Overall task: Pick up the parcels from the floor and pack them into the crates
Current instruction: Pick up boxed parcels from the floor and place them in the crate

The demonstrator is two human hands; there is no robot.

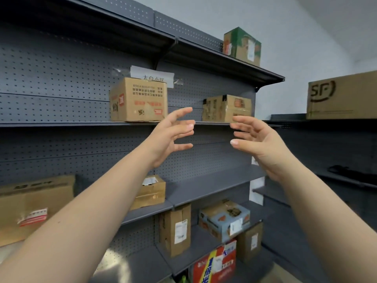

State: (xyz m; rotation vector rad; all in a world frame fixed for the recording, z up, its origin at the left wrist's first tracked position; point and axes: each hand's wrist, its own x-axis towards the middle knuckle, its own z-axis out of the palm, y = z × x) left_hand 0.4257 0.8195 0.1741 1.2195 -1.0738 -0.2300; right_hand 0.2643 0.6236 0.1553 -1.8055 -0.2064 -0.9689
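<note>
Both my arms are raised in front of a dark grey shelving unit [61, 111]. My left hand [171, 135] and my right hand [259, 141] face each other, fingers spread, with empty air between them. Neither hand touches anything. Just beyond them, on the upper shelf, stand a brown cardboard parcel with red print [138, 99] and a smaller taped brown parcel [226, 108]. No crate and no floor parcel shows in this view.
More parcels sit on the shelves: a green one [241, 45] on top, a large brown one [34, 207] at left, a small one [152, 192], a blue one [224, 220], a red-yellow one [214, 264]. An SF-marked box [342, 94] is at right.
</note>
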